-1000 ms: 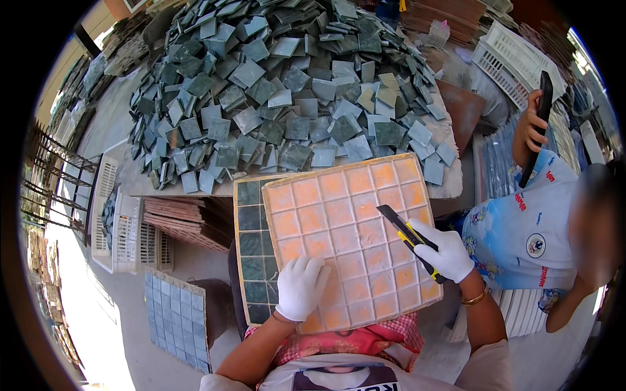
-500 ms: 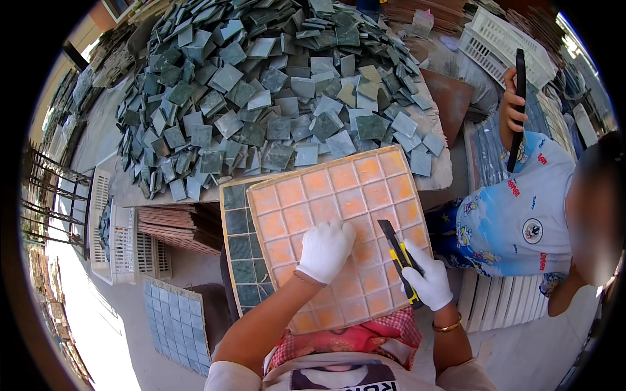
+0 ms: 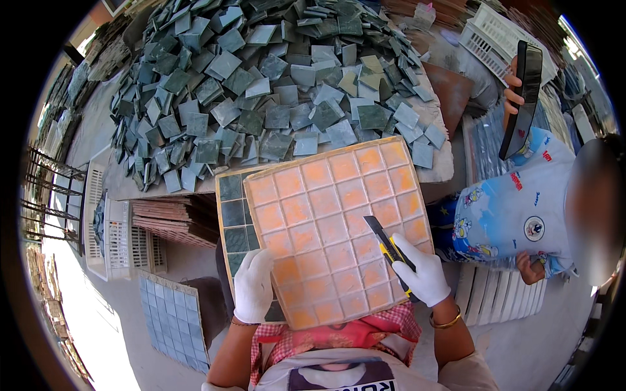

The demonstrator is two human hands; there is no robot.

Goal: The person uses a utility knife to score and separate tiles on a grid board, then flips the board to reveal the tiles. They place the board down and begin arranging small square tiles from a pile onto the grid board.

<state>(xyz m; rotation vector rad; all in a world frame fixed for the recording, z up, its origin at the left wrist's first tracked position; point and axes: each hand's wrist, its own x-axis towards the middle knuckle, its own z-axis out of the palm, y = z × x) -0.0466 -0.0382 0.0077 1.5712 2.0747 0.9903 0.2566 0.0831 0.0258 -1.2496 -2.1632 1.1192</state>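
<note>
A square orange grid tray [image 3: 334, 207] with pale raised ribs lies tilted in front of me. It rests over a board of dark green tiles [image 3: 233, 214], whose left strip shows. My left hand [image 3: 253, 287], in a white glove, is closed at the tray's lower left edge; its fingertips are partly hidden there. My right hand [image 3: 424, 277], also gloved, is closed round a black and yellow utility knife [image 3: 394, 254]. The knife's dark blade end points up and left over the tray's right half.
A big heap of loose green-grey stone tiles [image 3: 277, 117] covers the table [image 3: 445, 163] ahead. White crates [image 3: 117, 228] and a blue-grey tile sheet [image 3: 173, 316] are at left. On the right, a person [image 3: 515, 208] holds up a phone [image 3: 523, 101] near slatted white boards [image 3: 499, 300].
My left hand has moved from the tray's middle to its lower left edge. The knife has shifted slightly left with my right hand. The other person's phone has turned and lowered a little.
</note>
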